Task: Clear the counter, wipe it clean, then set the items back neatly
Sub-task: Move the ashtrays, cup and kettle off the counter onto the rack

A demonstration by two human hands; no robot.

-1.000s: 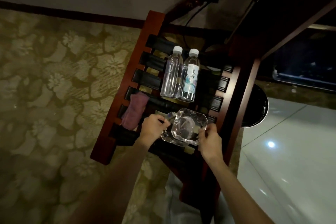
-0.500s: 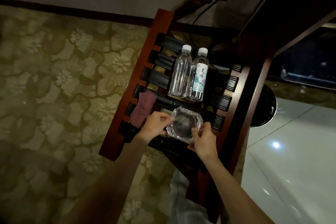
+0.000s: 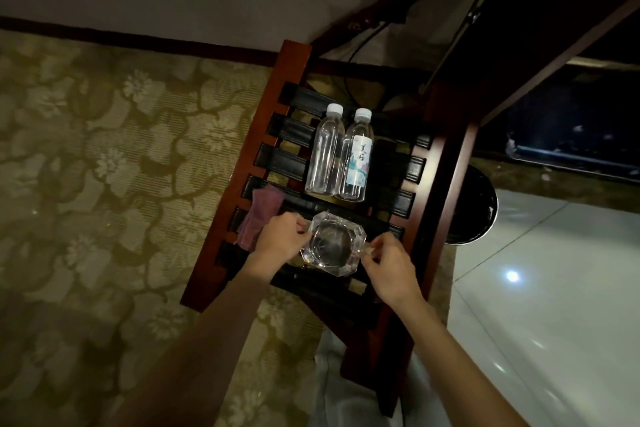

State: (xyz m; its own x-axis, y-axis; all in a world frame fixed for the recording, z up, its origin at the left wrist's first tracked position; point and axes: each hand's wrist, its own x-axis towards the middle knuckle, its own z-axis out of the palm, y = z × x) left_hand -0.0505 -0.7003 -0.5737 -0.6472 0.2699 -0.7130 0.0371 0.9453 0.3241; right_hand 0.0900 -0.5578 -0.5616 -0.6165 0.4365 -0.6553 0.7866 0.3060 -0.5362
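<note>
Count on the slatted rack (image 3: 292, 55): two water bottles (image 3: 325, 149), one glass ashtray (image 3: 333, 248), one pink cloth (image 3: 261, 215) at its left edge. Ashtray sits near the front edge, between your hands. Your left hand (image 3: 280, 241) and right hand (image 3: 389, 269) each pinch its rim, apparently; lighting is dim.

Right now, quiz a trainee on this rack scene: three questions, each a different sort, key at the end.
1. True or false: both water bottles carry a printed label.
2. Which thing do the left hand and right hand both grip? A) purple cloth B) glass ashtray C) a bottle
3. Fill in: the cloth lies to the ____ of the ashtray in the picture.

Key: 1 false, only the right-hand bottle shows one; 2 B; 3 left.
</note>
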